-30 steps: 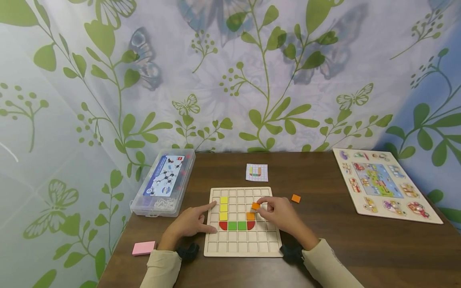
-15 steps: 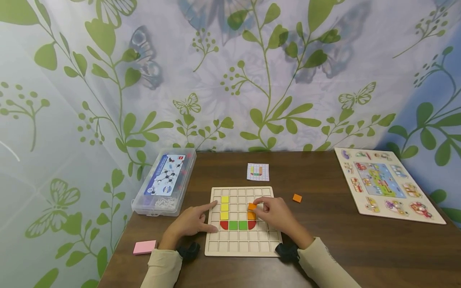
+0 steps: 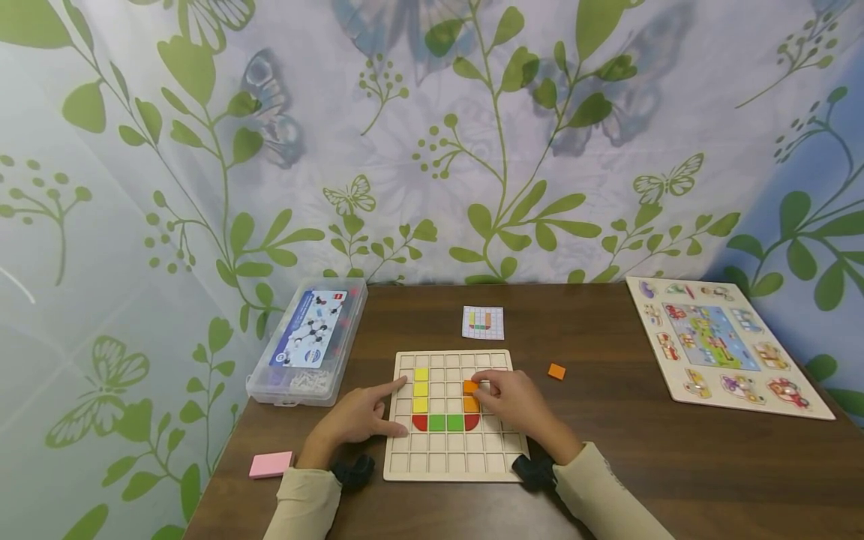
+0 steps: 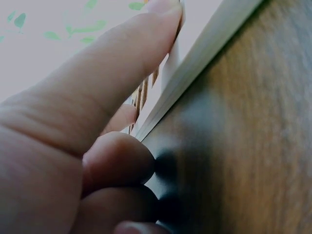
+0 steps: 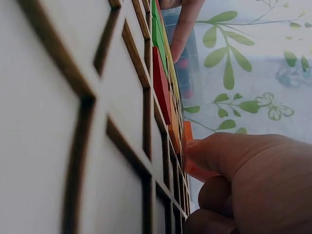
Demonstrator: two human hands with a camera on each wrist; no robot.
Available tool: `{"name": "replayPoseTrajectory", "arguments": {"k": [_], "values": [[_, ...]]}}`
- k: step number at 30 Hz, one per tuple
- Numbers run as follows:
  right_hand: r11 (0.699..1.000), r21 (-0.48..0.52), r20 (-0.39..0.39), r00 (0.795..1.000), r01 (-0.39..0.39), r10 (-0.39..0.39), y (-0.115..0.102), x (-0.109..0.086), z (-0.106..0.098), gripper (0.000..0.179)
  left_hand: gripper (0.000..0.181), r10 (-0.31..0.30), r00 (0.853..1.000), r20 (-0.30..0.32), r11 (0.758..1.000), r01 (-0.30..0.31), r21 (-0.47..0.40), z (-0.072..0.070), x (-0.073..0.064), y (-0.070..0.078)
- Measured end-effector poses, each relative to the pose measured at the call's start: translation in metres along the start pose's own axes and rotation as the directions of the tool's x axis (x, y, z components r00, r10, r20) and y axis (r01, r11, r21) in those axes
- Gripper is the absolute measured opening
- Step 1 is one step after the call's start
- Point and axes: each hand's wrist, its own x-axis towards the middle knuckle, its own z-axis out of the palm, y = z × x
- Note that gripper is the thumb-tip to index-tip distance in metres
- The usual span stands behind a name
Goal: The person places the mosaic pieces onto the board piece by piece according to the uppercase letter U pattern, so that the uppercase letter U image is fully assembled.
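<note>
My left hand [image 3: 356, 414] rests at the left edge of the wooden grid board [image 3: 456, 463], thumb and forefinger extended onto its rim, the other fingers bent beside it. My right hand [image 3: 516, 403] pinches an orange square tile [image 3: 469, 387] over the board's right part, just behind another orange tile [image 3: 470, 406]. In the right wrist view the pinched tile [image 5: 188, 130] stands up from the grid, partly covered by the thumb. Three yellow tiles [image 3: 421, 389] form a column at left. Two green tiles [image 3: 437, 423] lie between two rounded red tiles [image 3: 421, 423].
A loose orange tile [image 3: 556, 372] lies right of the board, and a printed pattern card [image 3: 483, 323] behind it. A clear plastic case [image 3: 309, 341] stands back left, a pink block [image 3: 271, 464] front left. A picture puzzle board [image 3: 729, 349] lies at right.
My right hand has moved slightly left with the orange tile, bringing it into line behind the other orange one. The left hand keeps its place on the board's edge.
</note>
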Motion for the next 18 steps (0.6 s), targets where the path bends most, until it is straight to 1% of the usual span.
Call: {"name": "replayPoseTrajectory", "arguments": {"k": [3, 7, 18], "values": [[1.000, -0.027, 0.007, 1.000, 0.007, -0.006, 0.0004, 0.0007, 0.0008, 0.021, 0.090, 0.004, 1.000, -0.002, 1.000, -0.004, 0.000, 0.0006, 0.0000, -0.0002], [0.999, -0.034, 0.008, 1.000, 0.005, -0.004, -0.0003, 0.0002, 0.0002, 0.022, 0.090, 0.006, 1.000, -0.004, 1.000, -0.006, -0.007, 0.0010, 0.0001, -0.0001], [0.999, -0.011, -0.002, 0.999, -0.042, 0.042, -0.0034, -0.0017, 0.0002, 0.020, 0.091, -0.014, 1.000, -0.002, 1.000, 0.014, 0.004, 0.0015, 0.0011, -0.0023]]}}
